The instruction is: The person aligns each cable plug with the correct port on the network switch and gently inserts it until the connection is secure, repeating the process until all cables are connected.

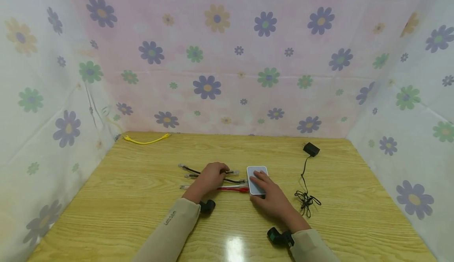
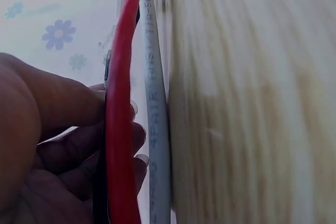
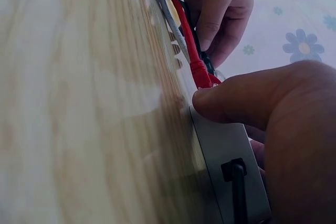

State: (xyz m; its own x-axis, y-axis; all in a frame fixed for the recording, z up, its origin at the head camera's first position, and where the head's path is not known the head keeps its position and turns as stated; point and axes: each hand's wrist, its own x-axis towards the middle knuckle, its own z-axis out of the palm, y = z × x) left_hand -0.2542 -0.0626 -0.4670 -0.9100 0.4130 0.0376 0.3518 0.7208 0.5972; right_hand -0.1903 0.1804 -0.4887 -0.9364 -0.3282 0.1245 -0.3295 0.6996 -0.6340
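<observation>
Beige sleeves (image 1: 166, 234), foremost; right hand (image 1: 271, 197) over the right part of a white network box (image 1: 257, 179), holding it between thumb and fingers; left hand (image 1: 211, 176), left of the box, pinching a black cable (image 2: 100, 198); red Ethernet cable (image 1: 230, 189) between hands; wood-grain surface (image 1: 124, 199) beneath.
</observation>
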